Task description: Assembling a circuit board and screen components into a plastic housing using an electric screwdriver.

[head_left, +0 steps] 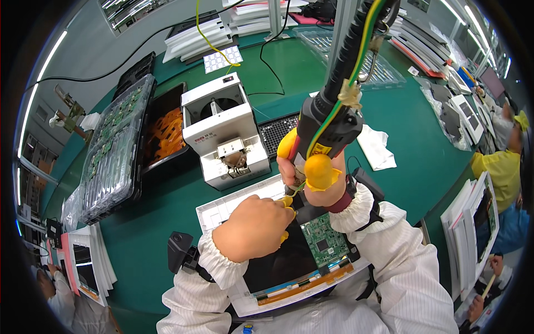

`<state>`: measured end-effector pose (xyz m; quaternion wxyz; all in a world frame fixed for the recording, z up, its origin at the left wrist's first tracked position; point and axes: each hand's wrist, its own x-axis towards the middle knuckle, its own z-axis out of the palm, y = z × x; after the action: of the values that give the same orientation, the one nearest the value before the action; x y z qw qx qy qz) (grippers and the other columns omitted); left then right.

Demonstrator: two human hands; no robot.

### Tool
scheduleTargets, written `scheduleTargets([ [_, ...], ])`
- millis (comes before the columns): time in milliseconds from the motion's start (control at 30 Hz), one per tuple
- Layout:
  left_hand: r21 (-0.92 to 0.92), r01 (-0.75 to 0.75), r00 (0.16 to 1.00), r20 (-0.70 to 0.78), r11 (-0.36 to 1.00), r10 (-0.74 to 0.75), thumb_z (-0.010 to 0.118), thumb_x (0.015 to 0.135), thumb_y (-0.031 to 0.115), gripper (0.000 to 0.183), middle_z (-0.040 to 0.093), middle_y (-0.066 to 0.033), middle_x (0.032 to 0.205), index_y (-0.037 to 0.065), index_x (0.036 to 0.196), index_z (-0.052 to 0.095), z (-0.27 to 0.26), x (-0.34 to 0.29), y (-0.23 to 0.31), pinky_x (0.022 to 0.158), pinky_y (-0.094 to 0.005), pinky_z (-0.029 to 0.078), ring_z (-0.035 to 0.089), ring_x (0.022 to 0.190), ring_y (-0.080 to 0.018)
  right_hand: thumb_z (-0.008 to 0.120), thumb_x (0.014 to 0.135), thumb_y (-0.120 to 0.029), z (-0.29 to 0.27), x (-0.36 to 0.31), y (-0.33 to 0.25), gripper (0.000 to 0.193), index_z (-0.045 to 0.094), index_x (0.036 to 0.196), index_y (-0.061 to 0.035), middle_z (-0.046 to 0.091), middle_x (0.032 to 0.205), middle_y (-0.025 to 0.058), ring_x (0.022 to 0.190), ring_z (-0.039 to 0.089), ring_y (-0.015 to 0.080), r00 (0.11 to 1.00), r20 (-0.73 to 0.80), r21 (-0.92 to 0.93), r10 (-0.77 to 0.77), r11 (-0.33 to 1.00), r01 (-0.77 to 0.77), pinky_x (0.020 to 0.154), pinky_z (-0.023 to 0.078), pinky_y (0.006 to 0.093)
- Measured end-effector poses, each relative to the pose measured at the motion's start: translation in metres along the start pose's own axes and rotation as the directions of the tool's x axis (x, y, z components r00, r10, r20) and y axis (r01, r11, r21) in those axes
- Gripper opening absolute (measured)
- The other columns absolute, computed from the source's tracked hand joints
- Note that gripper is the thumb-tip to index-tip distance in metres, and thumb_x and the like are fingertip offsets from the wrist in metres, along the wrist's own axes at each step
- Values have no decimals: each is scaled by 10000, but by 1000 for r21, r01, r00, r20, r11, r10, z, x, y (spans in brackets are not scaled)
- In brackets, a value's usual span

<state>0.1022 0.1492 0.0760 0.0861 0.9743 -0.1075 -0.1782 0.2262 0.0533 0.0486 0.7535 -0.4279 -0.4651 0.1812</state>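
My right hand (329, 193), with yellow finger cots on it, is wrapped round a black electric screwdriver (329, 127) that points down at the work. A black hose and a green-yellow wire run up from the tool. Close to its tip, my left hand (251, 227) has its fingers bent and pinched, also in yellow cots; whatever is between them is hidden. Under both hands lies a white frame (210, 216) with a dark panel (277, 270) in it. A green circuit board (327, 240) sits on the panel's right side, and an orange strip (311, 286) runs along the near edge.
Beyond the frame stands a white box-shaped machine (228, 131). Left of it are a black bin (183, 89) of orange flex strips and clear trays of circuit boards (119, 128). A white cloth (377, 147) lies right. Co-workers (503, 167) sit at the far right.
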Motion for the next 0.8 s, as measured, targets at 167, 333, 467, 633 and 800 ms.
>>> scheduleTargets([
  [167, -1, 14, 1000, 10, 1000, -14, 658, 712, 155, 205, 637, -90, 845, 72, 899, 646, 0, -1, 0, 720, -370, 466, 622, 806, -270, 466, 886, -460, 9, 6, -10, 486, 532, 977, 13, 544, 627, 110, 483, 505, 169, 995, -77, -3, 61, 998, -62, 454, 408, 251],
  [333, -19, 32, 999, 3, 999, -32, 671, 733, 170, 211, 626, -110, 826, 48, 904, 645, -2, -3, 1, 732, -379, 465, 612, 821, -287, 589, 890, -265, -14, 14, -19, 344, 520, 1044, 34, 561, 707, 71, 539, 522, 100, 996, -70, 390, 56, 921, -24, 478, 429, 213],
  [467, -20, 53, 997, -53, 998, -54, 683, 734, 166, 216, 614, -118, 815, 32, 899, 644, 1, -4, -4, 736, -379, 462, 599, 832, -292, 451, 776, -742, -33, 15, -56, 811, 443, 1182, -40, 490, 716, 53, 542, 494, 139, 980, -195, 10, -42, 999, 45, 544, 437, 274],
  [633, 5, 46, 998, -46, 999, -46, 691, 727, 160, 224, 607, -110, 813, 31, 904, 644, 4, 3, -4, 740, -381, 456, 593, 833, -279, 431, 802, -721, -52, 10, -49, 775, 455, 1172, -39, 512, 743, 56, 550, 499, 128, 974, -217, -31, -70, 997, 65, 551, 431, 276],
  [800, 34, 35, 991, -130, 999, -30, 692, 724, 157, 199, 605, -91, 802, 51, 886, 645, 6, 4, 5, 736, -367, 449, 595, 835, -264, 431, 849, -643, -47, 10, -45, 703, 447, 1168, -16, 520, 748, 71, 562, 505, 132, 987, -153, 43, -55, 997, 62, 556, 438, 270],
])
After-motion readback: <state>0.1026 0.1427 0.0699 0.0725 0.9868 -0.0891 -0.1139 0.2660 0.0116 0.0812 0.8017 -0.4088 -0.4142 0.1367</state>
